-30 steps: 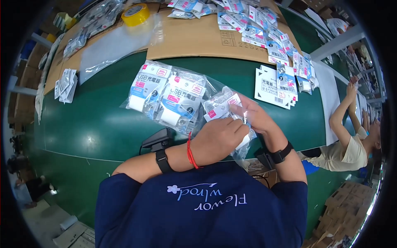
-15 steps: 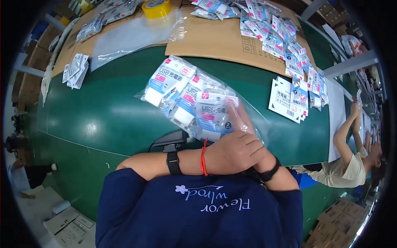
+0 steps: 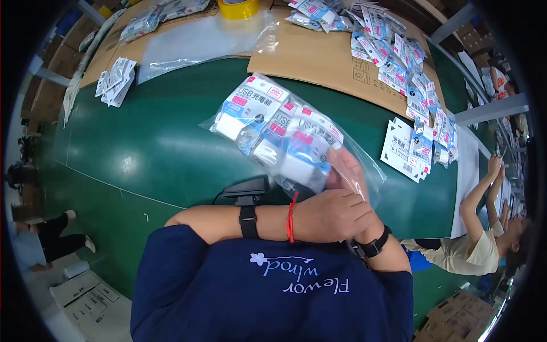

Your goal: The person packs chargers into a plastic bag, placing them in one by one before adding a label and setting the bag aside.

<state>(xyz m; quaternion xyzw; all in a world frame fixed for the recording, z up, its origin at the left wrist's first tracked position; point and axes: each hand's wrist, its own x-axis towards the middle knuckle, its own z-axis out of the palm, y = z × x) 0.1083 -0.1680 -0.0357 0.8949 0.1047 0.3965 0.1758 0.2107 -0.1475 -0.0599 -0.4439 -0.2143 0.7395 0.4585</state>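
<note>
A clear plastic bag (image 3: 373, 174) lies tilted over the green table, holding several small charger packs (image 3: 245, 111) with white, pink and blue cards. My left hand (image 3: 336, 215) crosses in front of my body, its fingers closed on the near edge of the bag's mouth. Through that mouth reaches my right hand (image 3: 346, 170), seen through the film. Its fingers and thumb are apart, beside the end of the nearest pack (image 3: 307, 151). My left forearm partly covers the right wrist.
Loose charger packs (image 3: 393, 51) pile on cardboard (image 3: 319, 62) at the far right, with white cards (image 3: 399, 145) nearer. More cards (image 3: 117, 82) lie left, by an empty bag (image 3: 199, 45) and yellow tape (image 3: 238, 8). A black device (image 3: 248, 187) stands near my left forearm. A co-worker (image 3: 481, 233) works at right.
My right hand has drawn back slightly from the packs, its fingers spreading from the nearest one. The bag has tilted a little; my left hand keeps its hold.
</note>
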